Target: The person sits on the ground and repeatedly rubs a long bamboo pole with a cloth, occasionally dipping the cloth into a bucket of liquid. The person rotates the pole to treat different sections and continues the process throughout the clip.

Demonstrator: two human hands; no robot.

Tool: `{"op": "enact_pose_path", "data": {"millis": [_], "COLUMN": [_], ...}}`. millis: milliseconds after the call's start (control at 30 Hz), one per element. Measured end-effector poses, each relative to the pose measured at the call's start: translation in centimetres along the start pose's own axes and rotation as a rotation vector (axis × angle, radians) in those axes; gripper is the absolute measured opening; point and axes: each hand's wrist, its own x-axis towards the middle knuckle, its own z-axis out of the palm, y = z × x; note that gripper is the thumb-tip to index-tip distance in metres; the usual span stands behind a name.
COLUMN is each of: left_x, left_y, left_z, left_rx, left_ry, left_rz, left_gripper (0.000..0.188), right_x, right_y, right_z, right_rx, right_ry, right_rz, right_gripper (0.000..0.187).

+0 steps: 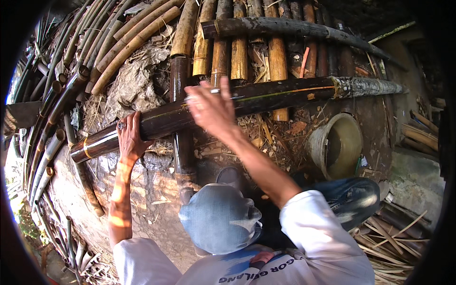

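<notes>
A long dark bamboo pole point(266, 97) lies across the scene from lower left to upper right, resting on other poles. My left hand point(129, 137) grips it near its cut left end, fingers wrapped over the top. My right hand point(211, 107) is blurred, fingers spread, over the pole's middle; it seems to hold a thin blade-like thing point(202, 93), though I cannot tell for sure. My bent knee in blue jeans point(218, 218) is below the pole.
Tan and dark bamboo poles point(223, 42) lie side by side behind. More poles point(52, 95) are stacked at the left. A round clay pot point(337, 145) sits at the right. Dry shavings point(394, 237) cover the lower right ground.
</notes>
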Motion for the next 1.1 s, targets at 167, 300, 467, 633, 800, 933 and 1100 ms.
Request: {"op": "enact_pose_path", "data": {"millis": [167,300,467,633,800,933,1100], "left_x": [-1.1,-1.1,1.9,0.4,1.9,1.3,3.2], "left_y": [-0.3,0.7,2.4,0.8,1.6,1.3,1.5], "left_z": [0.3,1.1,0.6,0.4,0.4,0.5,0.1], "left_rx": [0.001,0.027,-0.007,-0.003,-0.027,0.002,0.005], "left_ry": [0.030,0.152,0.270,0.201,0.190,0.210,0.226], "left_rz": [-0.026,-0.021,0.045,0.003,0.008,-0.017,0.037], "left_gripper": [0.119,0.118,0.115,0.110,0.118,0.116,0.111], "right_x": [-4.0,-2.0,1.7,0.8,-3.7,-1.4,0.9], "right_y": [23.8,21.6,-4.0,3.4,25.2,14.5,-1.0], "right_z": [-15.5,-14.6,2.3,-2.6,-17.7,-8.3,3.2], "right_rx": [-0.484,-0.313,0.068,-0.073,-0.616,-0.273,-0.076], "right_ry": [0.120,-0.175,-0.029,-0.038,-0.042,-0.075,-0.003], "right_rz": [0.283,0.708,0.137,0.226,0.604,0.532,0.075], "right_gripper": [0.024,0.026,0.022,0.025,0.029,0.037,0.043]}}
